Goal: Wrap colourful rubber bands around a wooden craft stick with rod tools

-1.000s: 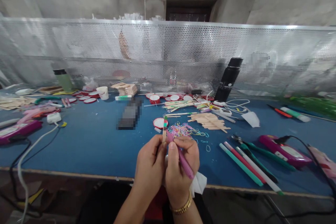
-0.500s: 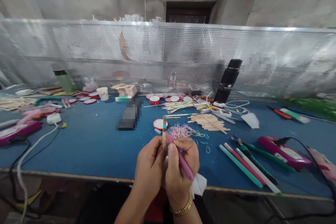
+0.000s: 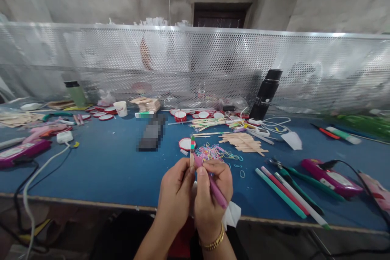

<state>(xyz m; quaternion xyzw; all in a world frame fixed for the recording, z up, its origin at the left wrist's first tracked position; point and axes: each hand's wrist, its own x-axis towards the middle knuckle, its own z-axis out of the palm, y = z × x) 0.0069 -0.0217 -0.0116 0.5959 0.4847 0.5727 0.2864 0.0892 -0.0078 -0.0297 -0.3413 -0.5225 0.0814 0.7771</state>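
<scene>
Upright between the fingers of my left hand (image 3: 176,189) is a wooden craft stick (image 3: 192,154), its upper end banded in green, red and dark colour. My right hand (image 3: 215,187) grips a purple marker (image 3: 217,191) slantwise, and its tip meets or nearly meets the stick just below the coloured bands. Both hands are close together near the table's front edge. Just beyond them lie a small red-rimmed white drum (image 3: 186,144) and a pile of pastel rubber bands (image 3: 210,152). White tissue (image 3: 232,214) shows below my right wrist.
Plain wooden sticks (image 3: 243,142) and coloured sticks (image 3: 210,122) lie behind the rubber bands. To the right are a teal marker (image 3: 280,193), green-handled pliers (image 3: 300,189) and a purple device (image 3: 332,176). A blurred dark object (image 3: 151,134) lies left; a black bottle (image 3: 265,95) stands behind.
The marker stays against or close to the stick, with both hands holding nearly the same pose. The whole view has shifted very slightly.
</scene>
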